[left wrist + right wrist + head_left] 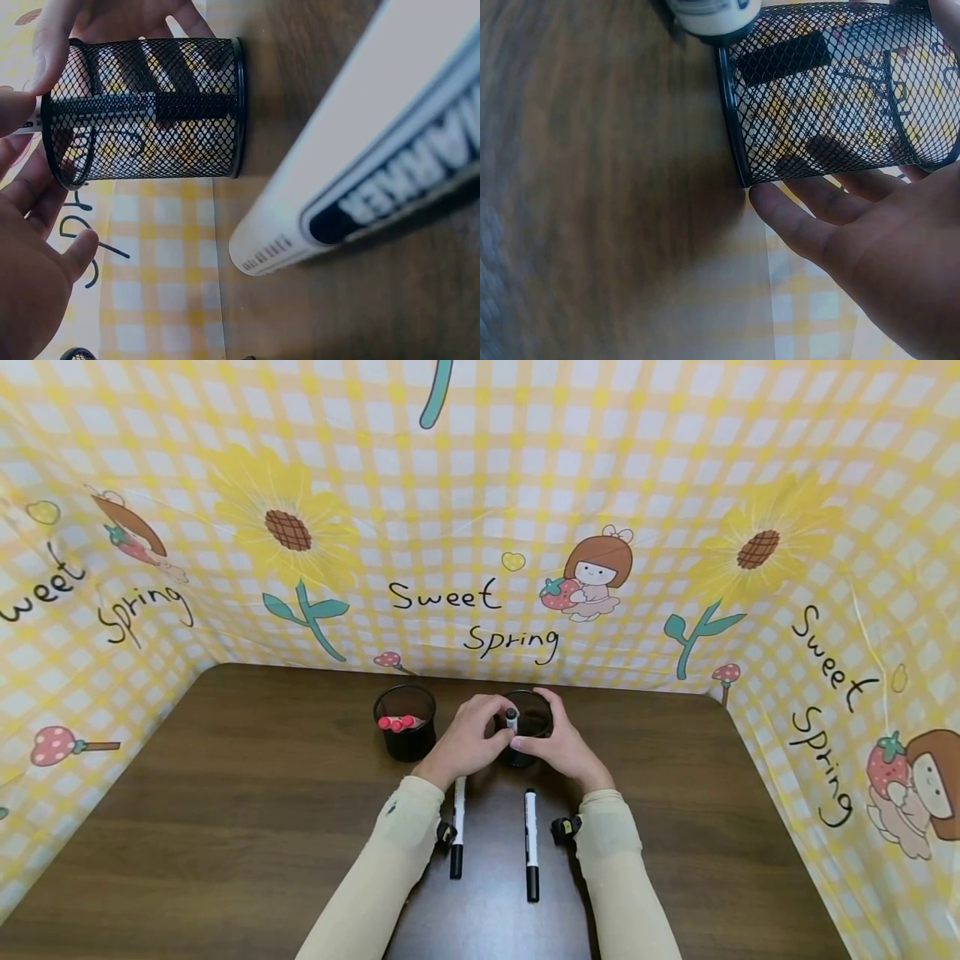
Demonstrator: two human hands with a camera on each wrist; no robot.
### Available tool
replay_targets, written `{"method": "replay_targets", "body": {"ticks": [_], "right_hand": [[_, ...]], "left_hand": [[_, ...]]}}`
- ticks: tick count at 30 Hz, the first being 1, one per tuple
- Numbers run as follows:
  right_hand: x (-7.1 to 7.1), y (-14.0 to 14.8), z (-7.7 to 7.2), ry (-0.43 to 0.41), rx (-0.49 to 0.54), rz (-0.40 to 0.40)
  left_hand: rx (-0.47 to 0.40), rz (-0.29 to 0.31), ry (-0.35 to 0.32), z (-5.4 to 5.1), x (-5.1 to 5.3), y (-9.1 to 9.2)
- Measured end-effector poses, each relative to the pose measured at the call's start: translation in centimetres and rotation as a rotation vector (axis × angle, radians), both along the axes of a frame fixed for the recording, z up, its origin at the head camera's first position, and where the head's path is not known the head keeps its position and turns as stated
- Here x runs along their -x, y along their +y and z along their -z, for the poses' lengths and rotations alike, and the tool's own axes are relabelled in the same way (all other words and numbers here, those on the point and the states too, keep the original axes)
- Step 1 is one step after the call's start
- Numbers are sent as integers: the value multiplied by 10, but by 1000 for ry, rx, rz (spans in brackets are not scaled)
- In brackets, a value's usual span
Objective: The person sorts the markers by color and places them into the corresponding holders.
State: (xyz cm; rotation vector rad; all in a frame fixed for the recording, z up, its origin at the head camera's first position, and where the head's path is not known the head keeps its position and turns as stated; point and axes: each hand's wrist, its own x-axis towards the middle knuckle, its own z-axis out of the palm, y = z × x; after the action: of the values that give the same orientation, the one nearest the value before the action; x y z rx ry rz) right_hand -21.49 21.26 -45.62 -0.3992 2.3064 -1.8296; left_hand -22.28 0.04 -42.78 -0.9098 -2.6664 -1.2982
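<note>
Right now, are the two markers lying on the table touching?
Apart: the head view shows bare table between the left marker and the right marker.

A dark brown wood-grain table [247, 827] stands before a yellow-and-white checked fabric backdrop [480, 485], which also rises along both sides. Its print shows broad yellow, brown-centred sunflowers [288, 531], black cursive "Sweet Spring" lettering [512, 642] and brown-haired cartoon figures [597, 568] holding red strawberries [560, 596].

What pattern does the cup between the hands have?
Black mesh with small diamond-shaped openings; the cup shows it best in the left wrist view.
</note>
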Motion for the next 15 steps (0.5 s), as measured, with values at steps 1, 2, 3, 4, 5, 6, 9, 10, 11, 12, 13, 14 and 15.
{"method": "replay_targets", "body": {"ticks": [1, 2, 3, 4, 5, 6, 9, 10, 11, 12, 13, 14, 15], "right_hand": [[0, 0, 0, 1, 2, -1], [0, 0, 0, 4, 3, -1], [0, 0, -1, 7, 4, -1], [0, 0, -1, 7, 4, 3], [0, 0, -1, 6, 3, 4], [0, 0, -1, 5, 6, 2], [-1, 0, -1, -1, -5, 6], [-1, 0, -2, -4, -7, 6], [-1, 0, -1, -2, -11, 5], [-1, 0, -1, 0, -14, 5], [-1, 0, -1, 2, -19, 7], [-1, 0, -1, 5, -22, 8], [-1, -1, -1, 7, -24, 10]], "left_hand": [[-3, 4, 1, 0, 0, 0], [-7, 5, -2, 0, 0, 0], [-11, 5, -5, 0, 0, 0], [-15, 6, -11, 0, -1, 0], [-15, 6, -15, -1, -1, 0], [-14, 6, -18, 0, -1, 0], [-9, 3, -32, 0, -1, 0], [-7, 3, -37, 0, -2, 0], [-5, 2, -43, 0, -2, -1], [-4, 0, -49, 0, -2, -1], [-4, 1, -56, 0, -2, -1], [-5, 2, -60, 0, -3, -1], [-4, 4, -61, 0, -3, -2]]}}
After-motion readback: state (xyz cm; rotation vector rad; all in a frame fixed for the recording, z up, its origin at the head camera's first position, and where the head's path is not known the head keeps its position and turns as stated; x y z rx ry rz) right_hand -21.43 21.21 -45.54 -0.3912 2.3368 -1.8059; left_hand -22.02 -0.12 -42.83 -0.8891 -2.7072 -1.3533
